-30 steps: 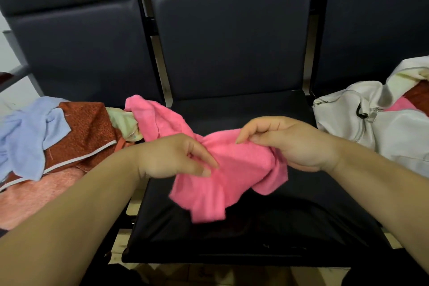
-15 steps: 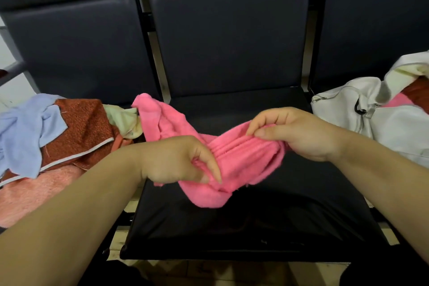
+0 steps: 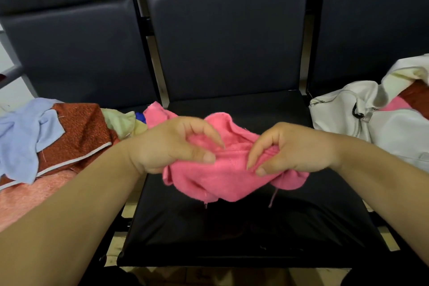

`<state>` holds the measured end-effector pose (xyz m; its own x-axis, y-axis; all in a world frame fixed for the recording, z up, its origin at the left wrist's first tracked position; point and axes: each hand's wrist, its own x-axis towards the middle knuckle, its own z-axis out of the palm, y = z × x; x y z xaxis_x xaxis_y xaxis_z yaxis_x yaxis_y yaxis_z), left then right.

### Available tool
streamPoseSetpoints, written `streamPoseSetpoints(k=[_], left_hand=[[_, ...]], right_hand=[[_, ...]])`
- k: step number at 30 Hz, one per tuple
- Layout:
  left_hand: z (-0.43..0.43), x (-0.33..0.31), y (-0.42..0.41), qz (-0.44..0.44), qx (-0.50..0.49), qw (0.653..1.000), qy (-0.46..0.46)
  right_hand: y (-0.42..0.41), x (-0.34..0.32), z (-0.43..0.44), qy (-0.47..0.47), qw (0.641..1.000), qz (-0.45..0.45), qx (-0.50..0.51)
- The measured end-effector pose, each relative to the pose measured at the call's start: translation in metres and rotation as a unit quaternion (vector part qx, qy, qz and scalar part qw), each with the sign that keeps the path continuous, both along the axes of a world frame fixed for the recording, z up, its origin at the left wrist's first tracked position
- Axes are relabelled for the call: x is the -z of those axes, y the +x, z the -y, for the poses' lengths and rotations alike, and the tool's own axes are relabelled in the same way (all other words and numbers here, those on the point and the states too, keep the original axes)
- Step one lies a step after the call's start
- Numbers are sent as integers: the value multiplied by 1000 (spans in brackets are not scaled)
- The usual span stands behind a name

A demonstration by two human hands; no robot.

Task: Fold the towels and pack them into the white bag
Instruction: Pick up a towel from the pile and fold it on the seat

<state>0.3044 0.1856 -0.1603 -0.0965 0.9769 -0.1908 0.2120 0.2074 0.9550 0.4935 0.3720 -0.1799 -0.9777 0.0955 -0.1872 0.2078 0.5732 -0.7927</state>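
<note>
I saw the left hand (image 3: 171,146) and right hand (image 3: 294,148) both pinching the bunched-up pink towel (image 3: 222,176) above the black seat (image 3: 232,227), and I feared a crooked fold or a drop, since neither held a corner, with the white bag (image 3: 348,109) off to the right.

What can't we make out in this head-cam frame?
Head view only.
- Hidden: edges and corners of the crumpled pink terry towel, under the left hand, the right hand and its own folds.
- Cut off: the white soft zip bag, by the right edge; fill level unknown.
- Too small: the dark blue scrap in the left pile, mostly behind the pale green cloth.
</note>
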Motion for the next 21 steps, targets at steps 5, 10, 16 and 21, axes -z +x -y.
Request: streamPoseSetpoints(k=[5, 10, 16, 21], left_hand=[[2, -2, 2, -289, 154, 933, -151], [-3, 4, -5, -256, -4, 965, -56], [-11, 7, -14, -93, -172, 974, 110], [-4, -6, -3, -99, 20, 991, 83]], right_hand=[[0, -4, -5, -79, 992, -85, 48], [-5, 5, -3, -201, 963, -168, 66], [-7, -2, 4, -51, 997, -42, -39], [-7, 1, -2, 28, 999, 4, -16]])
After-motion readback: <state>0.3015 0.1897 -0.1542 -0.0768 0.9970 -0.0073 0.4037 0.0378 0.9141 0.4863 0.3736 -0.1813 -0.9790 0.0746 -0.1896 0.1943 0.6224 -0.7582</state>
